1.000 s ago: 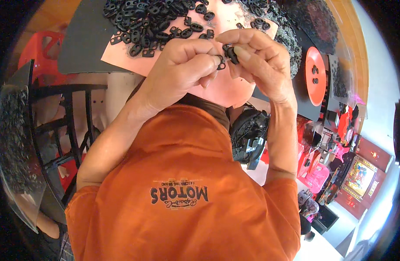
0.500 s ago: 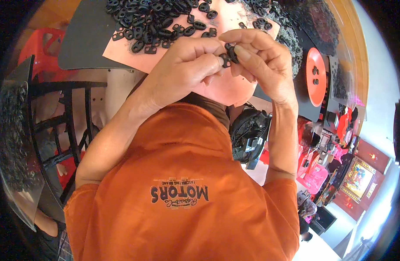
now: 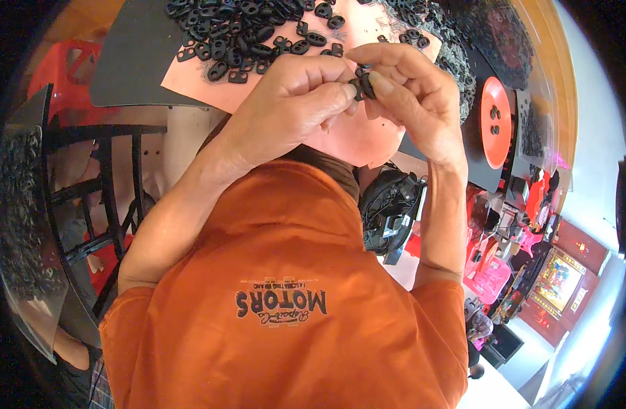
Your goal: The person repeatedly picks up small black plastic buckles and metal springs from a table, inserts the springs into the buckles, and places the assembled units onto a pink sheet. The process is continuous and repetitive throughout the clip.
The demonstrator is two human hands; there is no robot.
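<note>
Black plastic bits everywhere in the head view: a heap of small black oval pieces (image 3: 241, 31) lies on a salmon-pink sheet (image 3: 190, 82) spread over the dark tabletop (image 3: 126, 65). Just this side of the heap, both hands meet above the sheet's near edge. Left hand (image 3: 296, 102) is curled, fingers pressed together, thumb & forefinger pinching a small black piece (image 3: 362, 83); right hand (image 3: 412, 92) comes in from the other side, its fingertips (image 3: 381, 82) pinching the same piece, so the 2 hands touch at that spot. Whether it's one piece or two being held together, can't tell, too small and half hidden by the fingers. Piece sits raised off the sheet, between the hands, w/ the heap just beyond it. More black pieces (image 3: 456, 54) trail along the sheet's right side. Further right on the tabletop, an orange-red round disc (image 3: 495, 123) w/ a couple of black pieces on it, well apart from the hands. Below the hands, the person's orange shirt (image 3: 286, 300) fills the lower frame; a black bundle (image 3: 391, 208) hangs near the right forearm. Left side: a red plastic stool (image 3: 71, 61) & a black metal frame (image 3: 105, 177) beside the tabletop.
</note>
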